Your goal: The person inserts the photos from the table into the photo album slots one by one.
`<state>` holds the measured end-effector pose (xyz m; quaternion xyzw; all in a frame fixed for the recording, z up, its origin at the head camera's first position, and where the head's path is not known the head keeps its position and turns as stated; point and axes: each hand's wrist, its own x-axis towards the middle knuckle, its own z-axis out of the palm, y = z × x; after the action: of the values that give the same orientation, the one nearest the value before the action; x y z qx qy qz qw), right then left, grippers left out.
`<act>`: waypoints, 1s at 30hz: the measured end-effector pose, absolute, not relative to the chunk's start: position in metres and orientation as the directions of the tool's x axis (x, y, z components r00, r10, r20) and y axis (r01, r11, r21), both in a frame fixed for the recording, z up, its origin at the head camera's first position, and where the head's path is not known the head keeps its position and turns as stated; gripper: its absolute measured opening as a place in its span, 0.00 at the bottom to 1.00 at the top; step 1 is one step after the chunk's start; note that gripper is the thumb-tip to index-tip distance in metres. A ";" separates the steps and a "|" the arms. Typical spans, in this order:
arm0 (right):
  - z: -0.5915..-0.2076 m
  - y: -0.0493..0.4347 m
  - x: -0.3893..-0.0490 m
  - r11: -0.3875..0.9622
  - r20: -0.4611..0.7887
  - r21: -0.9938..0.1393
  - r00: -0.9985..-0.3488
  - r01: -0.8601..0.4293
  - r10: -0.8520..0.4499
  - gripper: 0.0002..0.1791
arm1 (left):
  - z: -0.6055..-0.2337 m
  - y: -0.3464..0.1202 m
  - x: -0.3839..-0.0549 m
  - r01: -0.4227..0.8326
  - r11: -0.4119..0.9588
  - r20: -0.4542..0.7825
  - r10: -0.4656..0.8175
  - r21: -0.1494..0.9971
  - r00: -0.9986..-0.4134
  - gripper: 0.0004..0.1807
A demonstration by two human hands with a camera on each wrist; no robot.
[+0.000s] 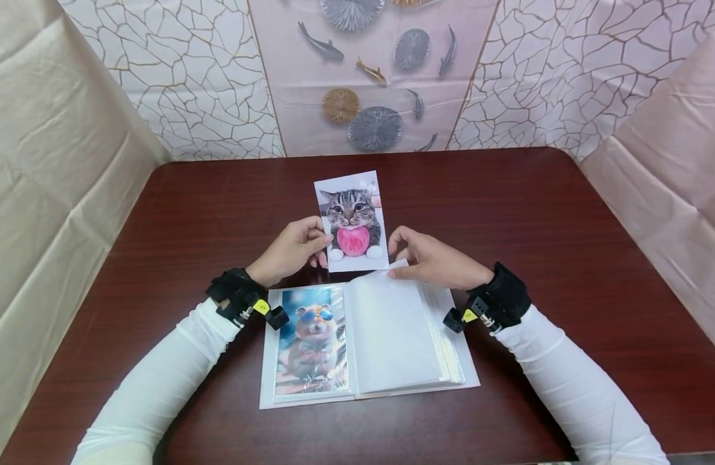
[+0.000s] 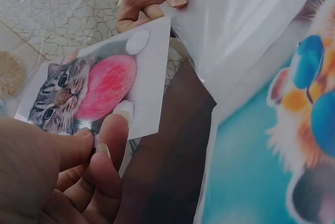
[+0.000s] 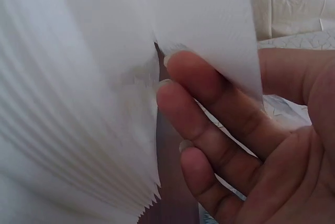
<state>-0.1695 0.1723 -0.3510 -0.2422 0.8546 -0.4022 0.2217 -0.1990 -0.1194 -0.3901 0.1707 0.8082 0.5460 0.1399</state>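
My left hand point(image 1: 294, 250) pinches the left edge of a photo point(image 1: 354, 241) between thumb and fingers. The print shows a tabby cat with a pink ball, upright just beyond a photo album point(image 1: 267, 361) lying spread on the table. My right hand point(image 1: 433, 257) grips the top corner of a white album page point(image 1: 394, 336), thumb on the near side and fingers behind. That corner is lifted off the pages beneath, as the right wrist view also shows of the page point(image 3: 209, 14). In the album's left pocket lies a picture of an animal in blue sunglasses point(image 1: 312, 342).
The dark red-brown wooden table point(image 1: 508, 206) extends around the album. Behind it hangs a patterned cloth point(image 1: 374, 71) with fish and round motifs, and plain cream fabric point(image 1: 49, 194) drapes at the left. Several more album pages point(image 3: 78, 130) are stacked under the lifted one.
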 end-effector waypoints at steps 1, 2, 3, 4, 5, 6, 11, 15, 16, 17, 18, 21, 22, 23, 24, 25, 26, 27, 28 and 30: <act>-0.351 0.172 -0.170 0.561 -0.194 -0.798 -0.789 -0.218 -0.583 0.20 | -0.390 -0.119 -0.199 0.122 0.347 -0.042 0.428 0.930 -0.903 0.08; -0.351 0.172 -0.170 0.566 -0.201 -0.798 -0.792 -0.209 -0.577 0.22 | -0.391 -0.119 -0.198 0.120 0.347 -0.044 0.430 0.930 -0.902 0.08; -0.352 0.172 -0.170 0.570 -0.207 -0.796 -0.793 -0.203 -0.572 0.24 | -0.391 -0.118 -0.198 0.121 0.348 -0.046 0.434 0.930 -0.900 0.08; -0.352 0.171 -0.170 0.576 -0.214 -0.793 -0.794 -0.199 -0.569 0.25 | -0.391 -0.117 -0.198 0.122 0.349 -0.046 0.437 0.929 -0.898 0.08; -0.352 0.171 -0.170 0.580 -0.218 -0.790 -0.794 -0.198 -0.568 0.27 | -0.391 -0.117 -0.197 0.125 0.351 -0.046 0.442 0.928 -0.896 0.08; -0.352 0.171 -0.170 0.583 -0.220 -0.788 -0.794 -0.197 -0.567 0.27 | -0.391 -0.116 -0.197 0.128 0.349 -0.045 0.448 0.928 -0.893 0.08; -0.352 0.170 -0.170 0.579 -0.218 -0.790 -0.792 -0.200 -0.571 0.27 | -0.391 -0.113 -0.195 0.136 0.335 -0.039 0.466 0.932 -0.884 0.08; -0.352 0.169 -0.170 0.579 -0.215 -0.790 -0.791 -0.204 -0.572 0.26 | -0.392 -0.111 -0.195 0.124 0.320 -0.040 0.462 0.939 -0.886 0.08; -0.352 0.169 -0.170 0.577 -0.213 -0.790 -0.792 -0.205 -0.572 0.28 | -0.393 -0.110 -0.195 0.121 0.311 -0.039 0.463 0.943 -0.886 0.08; -0.352 0.169 -0.170 0.573 -0.210 -0.794 -0.792 -0.204 -0.573 0.30 | -0.393 -0.110 -0.195 0.114 0.302 -0.041 0.463 0.946 -0.885 0.07; -0.352 0.169 -0.170 0.570 -0.209 -0.797 -0.793 -0.201 -0.572 0.32 | -0.393 -0.109 -0.194 0.108 0.292 -0.041 0.463 0.950 -0.885 0.07; -0.353 0.169 -0.170 0.554 -0.196 -0.807 -0.794 -0.203 -0.576 0.39 | -0.394 -0.107 -0.194 0.090 0.266 -0.047 0.467 0.960 -0.883 0.07; -0.353 0.169 -0.170 0.548 -0.192 -0.812 -0.795 -0.200 -0.575 0.39 | -0.395 -0.106 -0.193 0.084 0.258 -0.049 0.468 0.962 -0.883 0.07; -0.353 0.169 -0.171 0.539 -0.186 -0.818 -0.795 -0.200 -0.578 0.40 | -0.395 -0.105 -0.193 0.079 0.254 -0.051 0.467 0.964 -0.883 0.07; -0.353 0.170 -0.171 0.533 -0.182 -0.822 -0.795 -0.200 -0.579 0.40 | -0.395 -0.104 -0.193 0.077 0.249 -0.051 0.468 0.965 -0.882 0.07; -0.353 0.170 -0.171 0.525 -0.177 -0.827 -0.794 -0.200 -0.582 0.39 | -0.395 -0.103 -0.192 0.076 0.244 -0.049 0.470 0.967 -0.881 0.07; -0.353 0.170 -0.171 0.516 -0.175 -0.834 -0.793 -0.196 -0.583 0.39 | -0.396 -0.103 -0.192 0.077 0.238 -0.046 0.473 0.968 -0.880 0.07; -0.353 0.171 -0.171 0.509 -0.173 -0.839 -0.792 -0.193 -0.585 0.38 | -0.396 -0.102 -0.192 0.080 0.234 -0.042 0.476 0.969 -0.878 0.07; -0.353 0.171 -0.172 0.505 -0.172 -0.842 -0.794 -0.188 -0.583 0.38 | -0.397 -0.101 -0.192 0.082 0.230 -0.039 0.479 0.970 -0.877 0.07; -0.352 0.171 -0.172 0.497 -0.174 -0.849 -0.793 -0.180 -0.584 0.37 | -0.397 -0.101 -0.192 0.086 0.222 -0.034 0.486 0.971 -0.873 0.07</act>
<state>-0.1719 0.1712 -0.3524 -0.2288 0.8350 -0.4462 0.2266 -0.1924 -0.1005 -0.3974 0.1873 0.7635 0.5947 0.1682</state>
